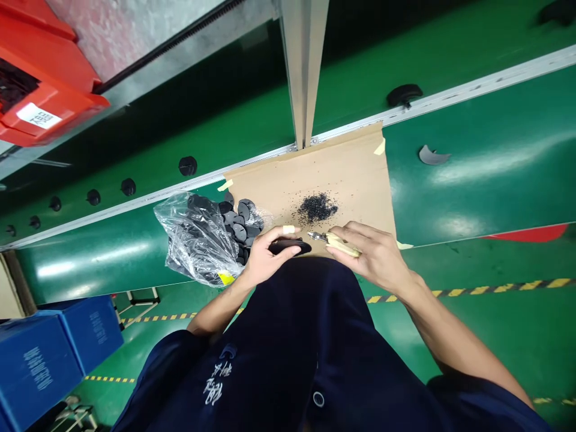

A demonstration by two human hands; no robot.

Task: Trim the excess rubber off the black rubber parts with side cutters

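Note:
My left hand [265,255], with pale tape around one finger, is closed on a black oval plastic part [297,246]. Wrapped around the yellowish handles of a pair of pliers-like nippers [342,243] is my right hand [375,252]. The metal jaws point left, close to the black part; whether they touch it I cannot tell. Beyond both hands, a heap of small black bits [317,207] lies on a taped-down cardboard sheet [360,174]. Left of my left hand, a clear plastic bag [193,240] spills several dark oval parts [239,231].
Several round black pieces [128,186] sit in a row on the green belt behind the metal rail. A grey crescent piece [433,156] lies to the right, near a black part [404,94]. An upright post [306,72] stands behind the cardboard. Blue boxes [40,360] are lower left, a red bin [54,90] upper left.

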